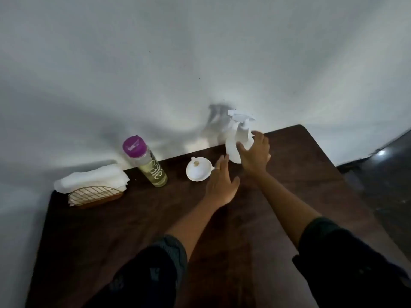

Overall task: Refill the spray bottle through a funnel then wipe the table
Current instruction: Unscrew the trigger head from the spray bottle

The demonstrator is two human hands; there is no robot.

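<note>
A white spray bottle [236,138] stands near the far edge of the dark wooden table [138,218], its trigger head on top. My right hand [255,152] is curled around the bottle's lower body, fingers touching it. My left hand [222,181] hovers open just left of the bottle, fingers stretched toward it, holding nothing. A white funnel [198,168] lies upside down on the table beside my left hand. A clear bottle of yellowish liquid [149,163] with a purple cap stands further left.
A gold wire holder with white napkins [93,185] sits at the table's far left corner. A white wall rises right behind the table. Dark floor shows beyond the table's right edge.
</note>
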